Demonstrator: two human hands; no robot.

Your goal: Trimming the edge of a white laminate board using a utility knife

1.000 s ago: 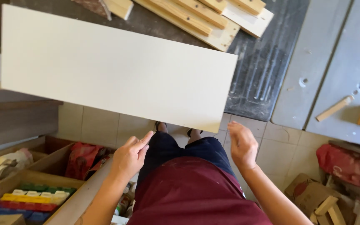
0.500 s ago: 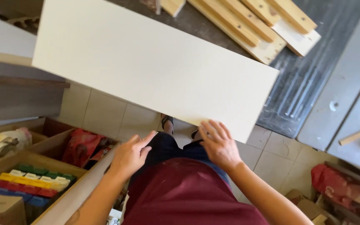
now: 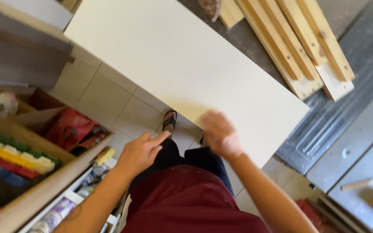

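A large cream-white rectangular board (image 3: 182, 60) lies flat across a dark work surface and juts out over the tiled floor toward me. My right hand (image 3: 219, 134), blurred by motion, rests on the board's near edge with fingers spread. My left hand (image 3: 141, 151) hovers just below and left of that edge, fingers loosely extended, holding nothing and apart from the board. Below them I see my dark red shirt and a sandalled foot (image 3: 169, 121) on the tiles.
Several pale wooden slats (image 3: 298, 47) lie stacked on the dark bench at the upper right. Grey metal panels (image 3: 346, 146) sit at the right. At the left, wooden boxes hold coloured blocks (image 3: 14, 157), a red bag (image 3: 70, 127) and small cans.
The view has swung so the board now runs diagonally. My right hand has moved left along the board's near edge. My left hand stays just off the edge.
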